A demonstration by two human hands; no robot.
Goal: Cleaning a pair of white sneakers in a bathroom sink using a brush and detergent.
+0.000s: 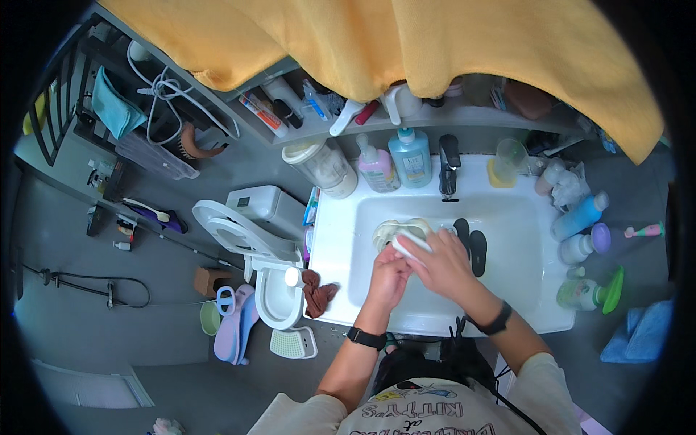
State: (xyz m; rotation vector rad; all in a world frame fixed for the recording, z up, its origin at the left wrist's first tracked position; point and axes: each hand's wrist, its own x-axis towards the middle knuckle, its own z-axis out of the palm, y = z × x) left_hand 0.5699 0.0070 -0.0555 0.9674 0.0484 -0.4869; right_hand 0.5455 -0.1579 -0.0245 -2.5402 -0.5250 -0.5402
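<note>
Over the white washbasin (516, 283), my left hand (389, 274) and my right hand (447, 263) meet around a small white object (411, 246). Its far end is hidden by my fingers, and I cannot tell exactly what it is. Just beyond my fingertips is a cream-white shoe (387, 231), partly covered by the hands. Two dark insoles (478, 253) lie side by side in the basin, right of my right hand. The black faucet (448, 166) stands at the basin's back edge, above them.
Along the back rim stand a pink pump bottle (378, 169), a blue pump bottle (410, 160) and a lidded container (326, 168). Several bottles line the right rim, including a green-topped one (579, 293). A brown cloth (319, 293) lies at the left corner, by the toilet (280, 288).
</note>
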